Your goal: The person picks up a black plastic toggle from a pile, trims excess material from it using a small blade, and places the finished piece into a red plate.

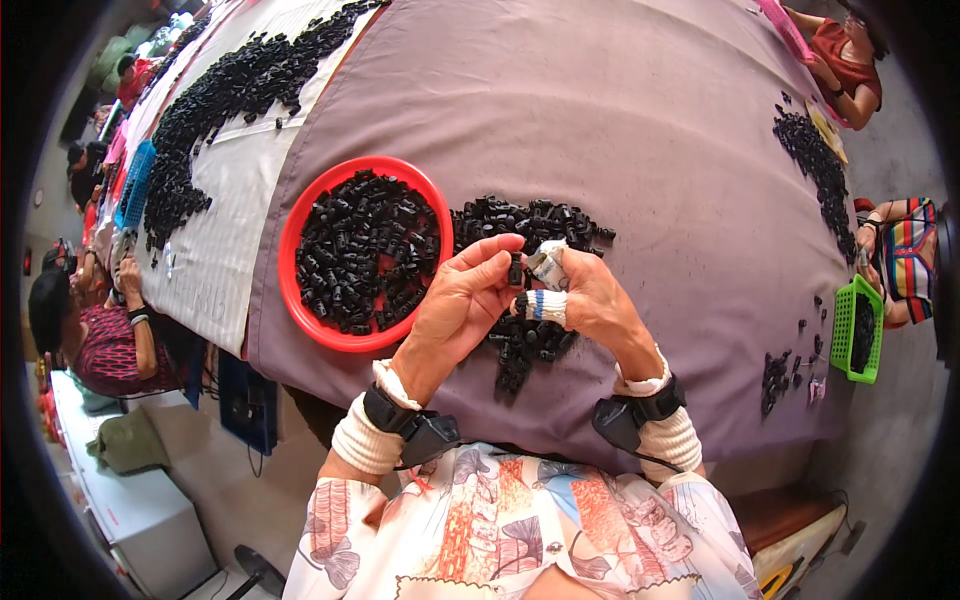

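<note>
While the left hand pinches a small black plastic fitting above the pile beside the red basin, the right hand curls wrapped fingers close by, its grip unclear, apparently working that fitting, so the next move likely calls for steadiness.

Left hand: near the frame's centre, thumb and forefinger pinched close together, tips pointing right.
Right hand: just right of centre, curled inward, two wrapped digits facing the left one's tips.
Left forearm: slants up and rightward, lower left of centre.
Right forearm: slants up and leftward, lower right.
</note>
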A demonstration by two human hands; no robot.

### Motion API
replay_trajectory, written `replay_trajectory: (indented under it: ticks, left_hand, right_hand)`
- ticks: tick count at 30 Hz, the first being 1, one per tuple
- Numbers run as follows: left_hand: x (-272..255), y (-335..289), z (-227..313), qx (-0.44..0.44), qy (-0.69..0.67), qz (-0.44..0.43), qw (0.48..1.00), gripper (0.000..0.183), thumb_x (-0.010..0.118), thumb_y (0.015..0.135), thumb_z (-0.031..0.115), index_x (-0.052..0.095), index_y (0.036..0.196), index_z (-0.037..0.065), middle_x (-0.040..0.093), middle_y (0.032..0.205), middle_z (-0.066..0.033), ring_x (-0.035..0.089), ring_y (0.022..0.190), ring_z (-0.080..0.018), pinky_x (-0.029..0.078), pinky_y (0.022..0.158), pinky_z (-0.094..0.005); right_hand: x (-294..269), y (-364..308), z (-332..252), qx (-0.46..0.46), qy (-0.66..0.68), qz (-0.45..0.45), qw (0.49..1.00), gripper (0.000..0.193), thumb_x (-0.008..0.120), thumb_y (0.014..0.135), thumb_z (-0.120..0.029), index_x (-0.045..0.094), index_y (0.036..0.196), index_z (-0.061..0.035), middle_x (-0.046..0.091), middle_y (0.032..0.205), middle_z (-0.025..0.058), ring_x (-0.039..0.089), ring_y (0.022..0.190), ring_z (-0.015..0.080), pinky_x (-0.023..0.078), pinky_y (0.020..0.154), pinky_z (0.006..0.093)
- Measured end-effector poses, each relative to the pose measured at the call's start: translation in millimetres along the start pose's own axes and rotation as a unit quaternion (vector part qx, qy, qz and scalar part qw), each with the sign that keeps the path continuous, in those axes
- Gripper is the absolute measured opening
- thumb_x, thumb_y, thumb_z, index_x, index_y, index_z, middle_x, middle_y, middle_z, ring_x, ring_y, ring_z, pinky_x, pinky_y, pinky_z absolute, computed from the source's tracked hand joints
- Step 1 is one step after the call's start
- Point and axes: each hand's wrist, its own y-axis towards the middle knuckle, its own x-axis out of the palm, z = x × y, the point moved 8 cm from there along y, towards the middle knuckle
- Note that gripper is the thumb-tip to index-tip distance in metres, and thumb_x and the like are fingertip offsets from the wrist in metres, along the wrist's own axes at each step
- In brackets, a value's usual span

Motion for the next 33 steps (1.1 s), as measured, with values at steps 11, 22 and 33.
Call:
replay_trajectory:
  ticks: [11,22,33]
  left_hand:
    - [3.5,-3.3,-5.0,-0.013,0.042,0.046,0.998,0.020,0.053,0.089,0.008,0.057,0.107,0.000,0.062,0.093,-0.0082,0.059,0.077,-0.0133,0.048,0.065,-0.0251]
    - [3.9,-3.7,-5.8,-0.005,0.054,0.042,0.998,0.021,0.053,0.089,0.008,0.057,0.108,-0.001,0.062,0.092,-0.0073,0.058,0.074,-0.0114,0.049,0.063,-0.0236]
    - [2.4,-3.0,-6.4,0.008,0.070,0.037,0.997,0.022,0.053,0.088,0.006,0.056,0.109,-0.002,0.061,0.095,-0.0080,0.058,0.076,-0.0117,0.049,0.064,-0.0238]
  right_hand:
    - [1.4,3.6,0.8,-0.026,-0.050,-0.017,0.998,0.037,0.072,0.067,-0.029,0.053,0.081,0.0003,0.056,0.068,0.0129,0.054,0.060,0.0239,0.043,0.058,0.0338]
    - [2.1,3.2,5.9,-0.043,-0.032,-0.009,0.999,0.037,0.073,0.068,-0.030,0.055,0.082,-0.0002,0.055,0.065,0.0114,0.053,0.059,0.0193,0.042,0.056,0.0322]
    - [1.6,2.3,5.7,-0.048,-0.035,-0.015,0.998,0.036,0.072,0.069,-0.029,0.054,0.080,0.0000,0.054,0.062,0.0099,0.050,0.055,0.0179,0.041,0.054,0.0315]
